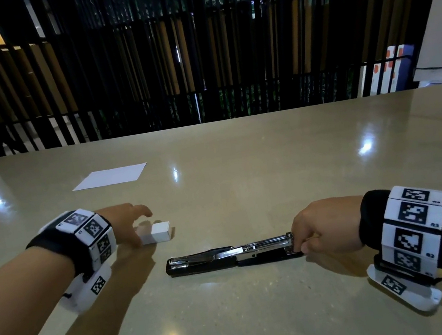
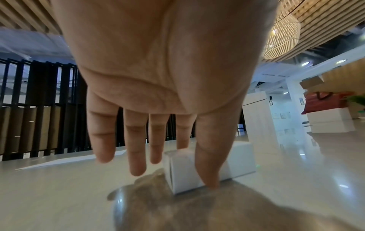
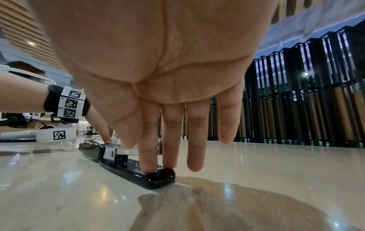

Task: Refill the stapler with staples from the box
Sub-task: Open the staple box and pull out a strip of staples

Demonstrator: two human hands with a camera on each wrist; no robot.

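Two hands work low over a glossy beige table (image 1: 246, 186). The stapler (image 1: 228, 256) lies swung fully open and flat near the middle of the head view, its black top at 9 o'clock and its base running toward 3 o'clock, with the metal staple channel facing up. The right hand (image 1: 325, 227) comes in from 3 o'clock; in the right wrist view its index and middle fingers (image 3: 150, 140) press straight down on the rounded end of the black base (image 3: 158, 178), the thumb rests on the metal rail, and the other two fingers hang free above the table. The small white staple box (image 1: 157, 232) sits at 10 o'clock from the stapler, apart from it. The left hand (image 1: 124, 220) reaches over the box with fingers spread and loose; the thumb (image 2: 211, 156) lies against the box's near side (image 2: 183, 171), and the index finger seems to touch its far edge, though blur hides that contact. A white sheet of paper (image 1: 109, 176) lies farther off at 11 o'clock.
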